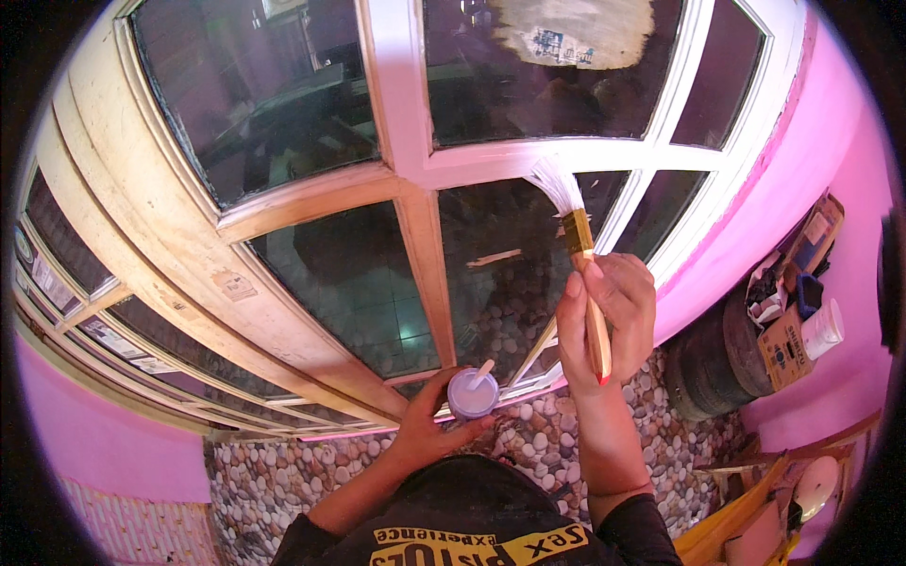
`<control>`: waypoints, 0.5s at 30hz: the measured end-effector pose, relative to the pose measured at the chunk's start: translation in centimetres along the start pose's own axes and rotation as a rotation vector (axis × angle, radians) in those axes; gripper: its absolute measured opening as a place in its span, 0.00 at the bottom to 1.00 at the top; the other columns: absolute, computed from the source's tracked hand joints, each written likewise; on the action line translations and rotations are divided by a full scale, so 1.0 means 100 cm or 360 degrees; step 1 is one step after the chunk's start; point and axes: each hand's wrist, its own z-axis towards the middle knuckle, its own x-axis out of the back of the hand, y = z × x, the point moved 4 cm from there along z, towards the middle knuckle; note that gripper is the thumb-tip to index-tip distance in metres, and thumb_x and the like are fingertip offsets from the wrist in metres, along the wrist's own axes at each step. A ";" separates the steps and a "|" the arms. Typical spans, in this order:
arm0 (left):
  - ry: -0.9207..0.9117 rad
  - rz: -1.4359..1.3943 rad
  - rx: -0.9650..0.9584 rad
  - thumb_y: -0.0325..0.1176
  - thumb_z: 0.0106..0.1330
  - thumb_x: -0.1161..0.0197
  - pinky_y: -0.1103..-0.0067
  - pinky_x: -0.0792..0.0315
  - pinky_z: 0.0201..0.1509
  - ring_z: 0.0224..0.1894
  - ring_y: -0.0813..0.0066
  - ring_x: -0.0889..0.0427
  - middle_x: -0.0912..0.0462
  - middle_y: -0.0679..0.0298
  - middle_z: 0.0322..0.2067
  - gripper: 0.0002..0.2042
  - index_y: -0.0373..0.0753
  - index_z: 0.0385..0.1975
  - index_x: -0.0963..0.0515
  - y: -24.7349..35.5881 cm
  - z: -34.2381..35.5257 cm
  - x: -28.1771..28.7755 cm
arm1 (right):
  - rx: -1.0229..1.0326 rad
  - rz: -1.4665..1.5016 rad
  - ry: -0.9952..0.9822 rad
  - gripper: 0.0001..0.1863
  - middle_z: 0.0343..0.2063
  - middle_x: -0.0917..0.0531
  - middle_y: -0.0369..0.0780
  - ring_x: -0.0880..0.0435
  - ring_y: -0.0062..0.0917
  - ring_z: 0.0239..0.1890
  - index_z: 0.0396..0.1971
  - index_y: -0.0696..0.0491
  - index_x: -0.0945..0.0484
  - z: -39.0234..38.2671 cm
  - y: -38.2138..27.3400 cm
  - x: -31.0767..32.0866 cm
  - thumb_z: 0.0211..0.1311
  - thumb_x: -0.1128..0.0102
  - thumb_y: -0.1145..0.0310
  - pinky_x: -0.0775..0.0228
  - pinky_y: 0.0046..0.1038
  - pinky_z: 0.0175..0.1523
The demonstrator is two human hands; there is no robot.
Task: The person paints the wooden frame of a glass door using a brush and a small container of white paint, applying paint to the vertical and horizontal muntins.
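My right hand (613,307) grips the wooden handle of a paintbrush (579,236) with a brass-coloured ferrule. Its white bristles bend against the lower edge of a white horizontal bar of the window frame (500,160). In my left hand (439,420) is a small cup of pale paint (473,394), held low in front of my body, with a flat stick standing in it. Fresh white covers the frame's right side and middle bar, while the left-hand bars (321,203) look yellowed and worn. Dark glass panes (510,274) lie behind the brush.
To the right, tyres (717,358) stand against the pink wall (864,311), with a cardboard box (785,351) and a white tub (825,330) above. A wooden rack with a yellow cloth (727,524) is at lower right. Pebble-patterned flooring (283,472) lies below.
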 end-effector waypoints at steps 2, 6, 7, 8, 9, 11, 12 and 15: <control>0.0003 -0.0021 0.0011 0.37 0.55 0.21 0.71 0.33 0.67 0.61 0.66 0.25 0.25 0.55 0.57 0.38 0.33 0.64 0.34 0.002 0.000 -0.001 | 0.0001 -0.0009 0.0016 0.18 0.36 0.17 0.45 0.17 0.37 0.35 0.41 0.56 0.21 0.000 0.001 0.001 0.50 0.29 0.83 0.24 0.38 0.43; -0.0007 0.0124 0.0039 0.37 0.55 0.21 0.71 0.34 0.68 0.62 0.66 0.25 0.25 0.54 0.58 0.38 0.33 0.64 0.34 0.009 0.001 -0.002 | 0.0002 -0.0035 0.0019 0.17 0.36 0.17 0.45 0.17 0.37 0.35 0.41 0.57 0.21 0.001 0.006 0.004 0.50 0.29 0.83 0.24 0.38 0.43; -0.0011 0.0193 0.0027 0.37 0.55 0.20 0.70 0.34 0.68 0.62 0.66 0.26 0.25 0.54 0.58 0.38 0.33 0.64 0.34 0.010 0.001 -0.002 | 0.0007 -0.0045 0.0029 0.17 0.36 0.17 0.45 0.17 0.37 0.35 0.41 0.57 0.21 0.001 0.007 0.005 0.50 0.29 0.83 0.24 0.38 0.43; -0.0015 0.0192 0.0027 0.37 0.55 0.20 0.70 0.34 0.68 0.62 0.66 0.26 0.25 0.54 0.58 0.38 0.33 0.64 0.34 0.011 0.001 -0.003 | 0.0007 -0.0049 0.0028 0.17 0.36 0.17 0.45 0.17 0.37 0.35 0.41 0.57 0.21 0.000 0.009 0.005 0.50 0.29 0.83 0.24 0.38 0.43; -0.0009 0.0172 0.0065 0.37 0.55 0.20 0.70 0.34 0.69 0.62 0.65 0.26 0.25 0.54 0.58 0.39 0.33 0.64 0.34 0.010 0.000 -0.003 | 0.0006 -0.0053 0.0044 0.17 0.36 0.17 0.45 0.17 0.37 0.34 0.40 0.57 0.21 -0.001 0.010 0.006 0.50 0.29 0.84 0.24 0.38 0.43; -0.0008 0.0150 0.0102 0.36 0.55 0.20 0.70 0.35 0.69 0.62 0.65 0.26 0.25 0.54 0.58 0.39 0.33 0.64 0.35 0.009 0.000 -0.004 | 0.0005 -0.0062 0.0058 0.16 0.36 0.17 0.45 0.17 0.37 0.34 0.40 0.57 0.21 -0.002 0.013 0.007 0.50 0.29 0.84 0.24 0.38 0.43; -0.0015 0.0144 0.0084 0.36 0.55 0.20 0.70 0.35 0.69 0.62 0.65 0.26 0.25 0.54 0.58 0.39 0.32 0.64 0.35 0.010 0.000 -0.004 | 0.0000 -0.0068 0.0057 0.16 0.35 0.17 0.45 0.17 0.37 0.34 0.40 0.57 0.21 -0.002 0.014 0.008 0.50 0.29 0.84 0.24 0.38 0.43; -0.0021 0.0114 0.0071 0.35 0.55 0.20 0.70 0.35 0.69 0.62 0.66 0.26 0.26 0.54 0.58 0.39 0.32 0.64 0.35 0.009 0.000 -0.005 | -0.0038 -0.0075 0.0054 0.16 0.35 0.17 0.45 0.18 0.37 0.34 0.40 0.58 0.21 -0.003 0.017 0.012 0.51 0.30 0.84 0.24 0.38 0.43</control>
